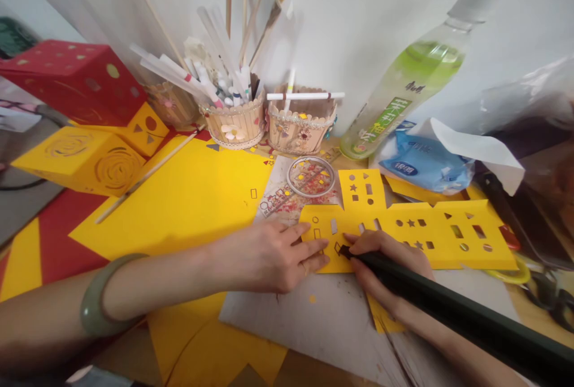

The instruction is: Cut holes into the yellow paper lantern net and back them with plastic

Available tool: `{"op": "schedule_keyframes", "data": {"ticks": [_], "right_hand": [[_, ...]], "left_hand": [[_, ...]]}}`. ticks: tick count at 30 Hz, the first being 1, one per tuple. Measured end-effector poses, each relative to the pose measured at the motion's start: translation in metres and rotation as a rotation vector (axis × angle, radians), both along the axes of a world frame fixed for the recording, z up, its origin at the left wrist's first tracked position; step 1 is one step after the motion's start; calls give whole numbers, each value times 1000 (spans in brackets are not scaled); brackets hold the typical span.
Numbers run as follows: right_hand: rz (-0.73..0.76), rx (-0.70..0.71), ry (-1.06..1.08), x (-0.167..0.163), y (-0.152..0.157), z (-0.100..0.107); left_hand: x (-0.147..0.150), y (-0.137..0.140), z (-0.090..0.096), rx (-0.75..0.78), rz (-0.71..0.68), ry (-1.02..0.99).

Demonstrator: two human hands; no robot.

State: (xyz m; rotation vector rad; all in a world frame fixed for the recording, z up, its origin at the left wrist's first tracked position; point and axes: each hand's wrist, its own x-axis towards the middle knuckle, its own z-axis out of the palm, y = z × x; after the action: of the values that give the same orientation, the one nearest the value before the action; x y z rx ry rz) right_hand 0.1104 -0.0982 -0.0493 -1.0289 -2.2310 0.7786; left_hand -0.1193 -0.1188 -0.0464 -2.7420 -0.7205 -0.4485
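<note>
A yellow card sheet (426, 255) with cut-out circles, stars, triangles and rectangles lies on a grey board (264, 309). My left hand (282, 255) lies flat on the card's left end, fingers apart, beside pencilled outlines. My right hand (390, 255) is closed around a long black pen-shaped tool (417, 285). The tool's tip touches a small drawn diamond on the card; whether it has a blade cannot be made out. Just behind the card is a round dish (311, 176) with small yellow and red scraps.
Behind stand a stick-covered pot of markers (233, 121), another such pot (302, 124) and a green drink bottle (408, 82). Tissues (426, 160) and scissors (549, 297) are at right. Red (72, 82) and yellow (85, 157) paper boxes and a large yellow sheet (192, 189) are at left.
</note>
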Motion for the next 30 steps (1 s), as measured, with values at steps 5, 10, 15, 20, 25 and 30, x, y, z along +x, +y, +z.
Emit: {"op": "schedule_keyframes", "data": {"ticks": [5, 10, 15, 20, 25, 30], "right_hand": [[8, 32, -12, -2, 0, 3], [18, 76, -32, -4, 0, 5], [18, 81, -30, -3, 0, 2], [41, 69, -39, -2, 0, 2], [71, 62, -46, 0, 1, 2], [45, -1, -27, 0, 0, 3]], "left_hand": [[0, -2, 2, -3, -8, 14], [0, -1, 2, 3, -14, 21], [0, -1, 2, 6, -14, 25], [-1, -1, 3, 10, -19, 47], [-1, -1, 3, 10, -22, 43], [-1, 1, 4, 2, -22, 33]]}}
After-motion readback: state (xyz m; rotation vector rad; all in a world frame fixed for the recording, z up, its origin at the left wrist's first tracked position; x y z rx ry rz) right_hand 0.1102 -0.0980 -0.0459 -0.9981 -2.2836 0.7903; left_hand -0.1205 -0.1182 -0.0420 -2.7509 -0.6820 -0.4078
